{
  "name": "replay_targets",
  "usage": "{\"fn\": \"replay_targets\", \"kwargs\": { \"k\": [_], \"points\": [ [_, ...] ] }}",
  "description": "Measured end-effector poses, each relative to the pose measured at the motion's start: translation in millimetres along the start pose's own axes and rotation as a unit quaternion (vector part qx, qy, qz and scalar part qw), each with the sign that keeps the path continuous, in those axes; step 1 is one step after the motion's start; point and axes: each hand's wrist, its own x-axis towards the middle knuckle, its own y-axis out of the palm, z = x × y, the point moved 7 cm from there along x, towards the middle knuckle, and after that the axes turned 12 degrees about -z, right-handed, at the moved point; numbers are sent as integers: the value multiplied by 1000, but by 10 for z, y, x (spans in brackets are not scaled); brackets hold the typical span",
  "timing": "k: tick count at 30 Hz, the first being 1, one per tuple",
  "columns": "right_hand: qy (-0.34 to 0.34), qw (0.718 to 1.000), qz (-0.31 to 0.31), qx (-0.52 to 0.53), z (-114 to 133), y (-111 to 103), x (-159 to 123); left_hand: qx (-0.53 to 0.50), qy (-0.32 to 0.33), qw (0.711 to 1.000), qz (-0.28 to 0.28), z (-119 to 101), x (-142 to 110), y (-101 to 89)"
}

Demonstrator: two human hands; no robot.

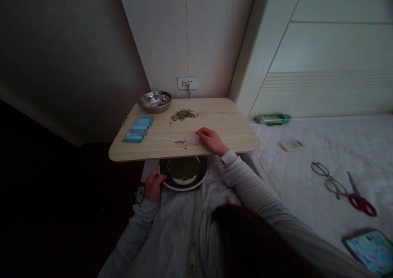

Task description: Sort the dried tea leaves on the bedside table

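Note:
My left hand grips the left rim of a metal bowl full of small green beans, held just below the near edge of a small wooden table. My right hand rests on the table top with fingers curled, touching a pale white piece beside a few scattered green beans. A larger heap of green beans lies farther back on the table.
An empty steel bowl stands at the table's back left, a blurred blue object near the left edge. A wall socket is behind. On the bed to the right lie a green case, a remote, glasses, red scissors and a phone.

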Motion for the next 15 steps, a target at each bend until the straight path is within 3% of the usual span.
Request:
{"fn": "replay_targets", "kwargs": {
  "k": [8, 15],
  "points": [
    [4, 999, 37, -1, 51, 22, -29, 1, -7, 1000, -3, -10, -20, -1],
    [10, 1000, 5, -13, 29, -11, -12, -4, -1, 1000, 7, 41, 29, -10]
  ]
}}
